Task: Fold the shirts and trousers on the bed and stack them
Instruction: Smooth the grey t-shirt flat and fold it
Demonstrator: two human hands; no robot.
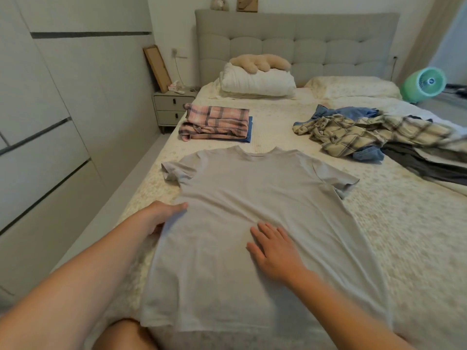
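Observation:
A grey T-shirt [252, 188] lies spread flat on the bed [394, 223], collar toward the headboard. My left hand [161, 215] grips the shirt's left side edge, thumb on top and fingers tucked beneath the cloth. My right hand [273, 248] rests flat on the shirt's middle with straight, spread fingers. A folded stack [214, 125] of pink plaid cloth on a blue piece sits beyond the shirt at the left. An unfolded heap [366, 132] of plaid, blue and dark grey clothes lies at the right.
A white rolled duvet [257, 82] with a beige plush pillow sits by the headboard. A green fan [424, 84] stands at the bed's far right. A bedside cabinet [171, 109] and wardrobe doors [50, 122] line the left side.

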